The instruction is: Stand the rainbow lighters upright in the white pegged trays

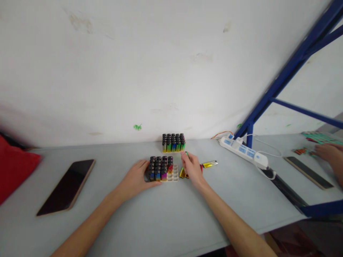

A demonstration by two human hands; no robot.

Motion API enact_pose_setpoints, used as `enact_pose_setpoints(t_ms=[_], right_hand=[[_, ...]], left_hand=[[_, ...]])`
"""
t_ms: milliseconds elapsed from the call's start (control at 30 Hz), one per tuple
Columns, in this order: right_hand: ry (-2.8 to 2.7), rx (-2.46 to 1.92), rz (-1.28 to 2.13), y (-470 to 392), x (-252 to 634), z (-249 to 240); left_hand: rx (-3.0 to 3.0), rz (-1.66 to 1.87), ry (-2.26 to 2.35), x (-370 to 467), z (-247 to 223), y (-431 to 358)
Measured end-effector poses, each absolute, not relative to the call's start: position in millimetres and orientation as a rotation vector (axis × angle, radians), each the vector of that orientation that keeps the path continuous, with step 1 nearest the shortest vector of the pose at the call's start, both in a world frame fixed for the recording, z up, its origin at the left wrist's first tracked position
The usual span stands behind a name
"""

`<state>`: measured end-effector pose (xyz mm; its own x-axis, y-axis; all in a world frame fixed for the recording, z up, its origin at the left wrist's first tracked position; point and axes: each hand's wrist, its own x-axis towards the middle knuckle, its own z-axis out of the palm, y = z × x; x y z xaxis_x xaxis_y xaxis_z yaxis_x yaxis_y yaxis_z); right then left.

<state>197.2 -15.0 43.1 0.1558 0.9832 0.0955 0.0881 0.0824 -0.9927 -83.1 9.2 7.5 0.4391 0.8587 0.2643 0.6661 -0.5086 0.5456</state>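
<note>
My left hand is curled round the left side of a white tray, its thumb along the front edge. Upright lighters with black tops and coloured metallic bodies fill the tray's left rows; bare slots show at its right. My right hand is closed in a pinch just right of the tray. A small green and dark end, seemingly of a lighter, pokes out at its fingertips, mostly hidden. Under and beside that hand lie loose gold lighters and a bit of red.
Behind stands another block of upright lighters near the wall. A dark phone lies at left, near a red cloth or bag. On the right are a white power strip, a blue metal frame and another person's hand.
</note>
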Motion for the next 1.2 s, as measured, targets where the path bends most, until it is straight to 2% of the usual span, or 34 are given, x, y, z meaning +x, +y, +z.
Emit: enact_pose_setpoints(t_ms=[167, 600, 900, 1200], right_hand=[[-1.418, -1.436, 0.788, -33.4, 192.2, 40.1], [-1.579, -1.360, 0.674, -45.4, 193.4, 58.5], [-1.627, -1.520, 0.584, -44.3, 193.9, 43.8], [-1.746, -1.348, 0.520, -40.4, 204.7, 43.9]], left_hand=[[2.331, 0.753, 1.290, -83.0, 7.8, 8.8], [2.363, 0.732, 1.268, -81.0, 12.3, 5.8], [2.336, 0.715, 1.309, -80.8, 12.4, 4.4], [2.327, 0.707, 1.293, -77.8, 19.5, 2.5]])
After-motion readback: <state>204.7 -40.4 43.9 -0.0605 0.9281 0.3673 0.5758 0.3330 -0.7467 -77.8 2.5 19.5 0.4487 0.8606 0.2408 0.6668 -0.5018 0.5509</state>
